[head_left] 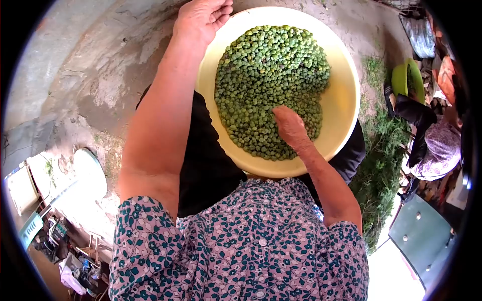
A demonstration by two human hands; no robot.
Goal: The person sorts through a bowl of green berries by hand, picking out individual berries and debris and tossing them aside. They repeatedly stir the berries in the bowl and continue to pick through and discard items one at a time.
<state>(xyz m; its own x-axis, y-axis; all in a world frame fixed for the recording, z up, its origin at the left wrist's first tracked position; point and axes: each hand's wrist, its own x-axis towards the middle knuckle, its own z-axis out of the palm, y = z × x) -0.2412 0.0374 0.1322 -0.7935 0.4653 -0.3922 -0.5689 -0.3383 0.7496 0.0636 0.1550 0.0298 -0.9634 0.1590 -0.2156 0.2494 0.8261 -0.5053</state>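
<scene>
A wide pale-yellow basin (344, 95) rests across my lap, holding a thick layer of small, round green buds that look like capers (271, 65). Down at the near part of the layer, my right hand (291, 126) touches the buds with its fingers drawn together. Its fingertips are turned away, so what they hold is hidden. My left hand (203, 19) is raised by the basin's far left rim, its fingers curled in. The frame's top edge cuts it off, and I cannot make out anything between those fingers.
Green plants (381, 145) grow along the ground to the right. Beyond them are a lime-green tub (407, 80) and a person in a patterned purple head covering (439, 148). A round whitish object (90, 173) and assorted clutter (80, 266) lie at left.
</scene>
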